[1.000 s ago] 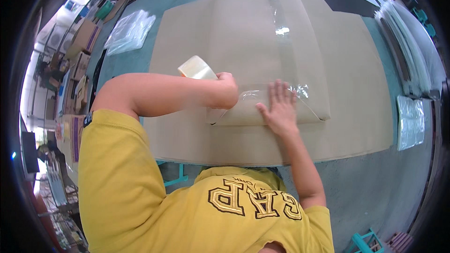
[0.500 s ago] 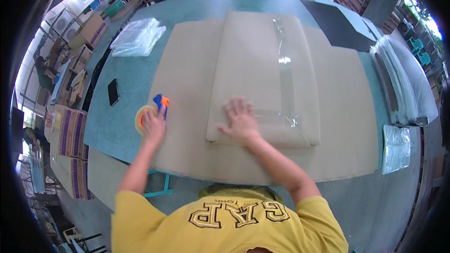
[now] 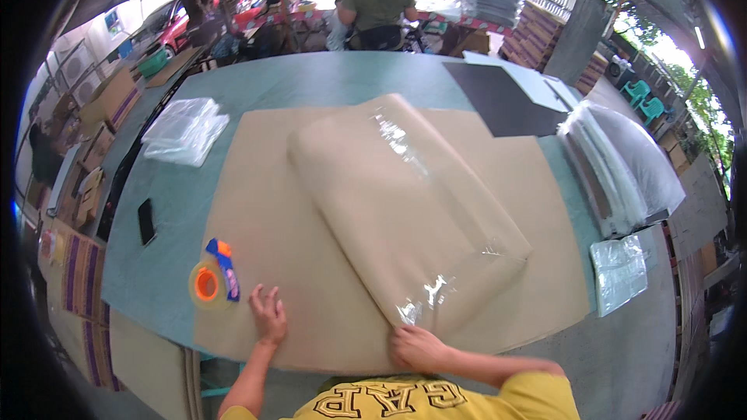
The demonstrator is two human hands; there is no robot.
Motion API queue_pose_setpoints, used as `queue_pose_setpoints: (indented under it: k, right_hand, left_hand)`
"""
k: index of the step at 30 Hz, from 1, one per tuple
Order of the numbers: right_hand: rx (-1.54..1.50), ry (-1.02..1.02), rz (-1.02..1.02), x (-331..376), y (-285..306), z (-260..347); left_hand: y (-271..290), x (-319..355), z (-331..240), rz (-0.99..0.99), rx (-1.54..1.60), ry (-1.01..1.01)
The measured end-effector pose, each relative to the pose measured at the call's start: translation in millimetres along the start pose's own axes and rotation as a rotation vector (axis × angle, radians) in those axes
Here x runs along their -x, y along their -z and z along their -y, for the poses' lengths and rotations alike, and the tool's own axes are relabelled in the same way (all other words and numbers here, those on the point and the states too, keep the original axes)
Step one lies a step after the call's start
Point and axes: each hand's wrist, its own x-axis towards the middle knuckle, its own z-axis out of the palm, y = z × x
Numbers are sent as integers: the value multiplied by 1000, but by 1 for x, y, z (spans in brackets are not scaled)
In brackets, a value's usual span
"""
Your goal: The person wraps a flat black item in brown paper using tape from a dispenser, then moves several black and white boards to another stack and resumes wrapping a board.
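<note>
Cartons, brown with purple stripes (image 3: 78, 284): stacked at far left, beside the table. Work table, blue-green (image 3: 128, 264): broad, spanning most of the scene. Smartphone, black (image 3: 146, 222): flat on the table's left part. Clear plastic bags (image 3: 187, 131): one loose pile, far left on the table, beyond the phone. Tape dispenser, blue and orange, with a roll of tape on an orange core (image 3: 212, 284): lying at the near left edge of the brown sheet. Left hand (image 3: 269, 315): empty, fingers loosely spread, just right of the dispenser and over the brown sheet; contact with the sheet cannot be told. Brown sheet (image 3: 311, 288): large, flat, covering the table's middle. Seated person, dark green shirt (image 3: 380, 4): far side, beyond the table, back turned. Parcel, wrapped in brown paper (image 3: 397, 202): flat, rectangular, set askew at the middle of the brown sheet, far end toward the left; glossy clear tape along its length and across its near end. Right hand (image 3: 420, 348): fingers closed in a narrow grip on the parcel's near corner. Black sheet (image 3: 502, 97): far right on the table. Stack of sheets in clear plastic (image 3: 607, 171): right edge. Clear plastic packet (image 3: 620, 272): flat, near side of that stack. Chairs, green (image 3: 646, 105): far right, beyond the table.
</note>
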Motion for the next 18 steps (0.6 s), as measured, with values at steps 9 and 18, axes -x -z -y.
queue_pose_setpoints:
  k: [9, 18]
  right_hand:
    - [-572, -1171, 24, 115, -1, -34]
    - [-2339, -1164, -708, 31, -25, -29]
  left_hand:
    - [-164, -222, -201, 232, 129, -790]
    - [-324, -357, -300, 316, -66, -628]
